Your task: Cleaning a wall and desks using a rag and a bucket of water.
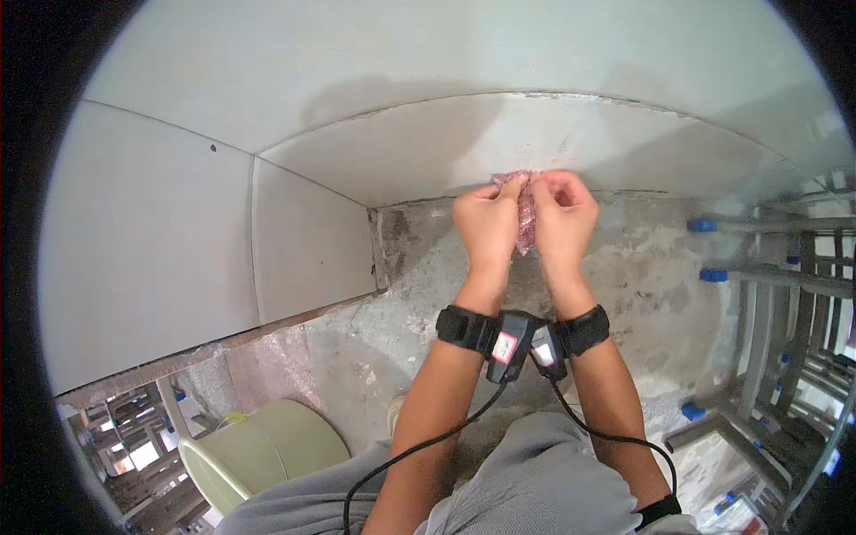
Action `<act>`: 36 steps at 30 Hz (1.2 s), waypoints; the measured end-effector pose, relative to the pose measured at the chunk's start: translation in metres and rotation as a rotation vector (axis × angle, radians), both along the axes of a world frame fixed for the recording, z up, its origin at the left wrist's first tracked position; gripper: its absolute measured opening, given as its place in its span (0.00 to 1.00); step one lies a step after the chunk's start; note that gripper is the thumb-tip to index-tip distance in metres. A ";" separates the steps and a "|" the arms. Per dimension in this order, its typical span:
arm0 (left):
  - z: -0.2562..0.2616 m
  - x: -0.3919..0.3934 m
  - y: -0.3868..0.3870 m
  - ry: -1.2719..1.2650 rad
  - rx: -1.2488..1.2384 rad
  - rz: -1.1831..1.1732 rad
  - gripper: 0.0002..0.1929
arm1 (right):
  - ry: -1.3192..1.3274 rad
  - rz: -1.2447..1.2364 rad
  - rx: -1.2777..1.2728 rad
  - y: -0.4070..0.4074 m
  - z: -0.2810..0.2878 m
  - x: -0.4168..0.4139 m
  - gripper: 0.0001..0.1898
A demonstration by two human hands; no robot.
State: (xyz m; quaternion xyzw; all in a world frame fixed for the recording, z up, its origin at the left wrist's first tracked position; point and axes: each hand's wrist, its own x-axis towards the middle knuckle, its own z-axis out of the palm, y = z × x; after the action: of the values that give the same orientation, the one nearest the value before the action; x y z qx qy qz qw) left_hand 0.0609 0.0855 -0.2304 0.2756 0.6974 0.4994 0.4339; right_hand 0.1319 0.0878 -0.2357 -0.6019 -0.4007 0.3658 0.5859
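Observation:
A small crinkled packet of shiny pink plastic (526, 224), perhaps bubble wrap, hangs between my two hands in front of the low pale wall panel. My left hand (490, 217) pinches its upper left part between thumb and fingers. Close beside it, my right hand (565, 210) holds the upper right edge, with thumb and forefinger together. What the packet contains cannot be seen. Each wrist wears a black strap with a dark cabled device, and the two devices nearly touch.
Large pale tiles (154, 221) cover the walls ahead and at the left. A pale green bucket (281, 448) stands at lower left on the rough, stained concrete floor (354, 348). Metal frames with blue end caps (713, 275) stand at the right; more framework shows at lower left.

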 end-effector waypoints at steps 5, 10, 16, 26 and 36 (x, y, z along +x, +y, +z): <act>0.017 0.000 0.007 -0.101 0.139 0.044 0.15 | -0.016 -0.030 0.075 0.008 0.019 -0.004 0.04; 0.001 0.001 -0.001 0.018 0.064 0.042 0.17 | -0.036 0.006 -0.004 -0.001 -0.005 0.000 0.05; 0.010 -0.003 0.001 0.004 0.090 0.015 0.14 | 0.055 -0.033 0.068 0.001 0.007 -0.004 0.04; 0.029 0.001 -0.002 0.100 0.058 0.055 0.13 | 0.090 -0.008 -0.006 0.002 0.019 -0.004 0.06; 0.027 -0.003 -0.001 0.080 0.169 0.124 0.16 | 0.092 -0.027 -0.007 0.001 0.028 -0.010 0.05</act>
State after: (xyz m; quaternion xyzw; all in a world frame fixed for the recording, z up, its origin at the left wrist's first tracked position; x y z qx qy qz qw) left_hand 0.0577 0.0849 -0.2029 0.2871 0.6851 0.5712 0.3492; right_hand 0.1223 0.0886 -0.2073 -0.5921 -0.3637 0.3865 0.6064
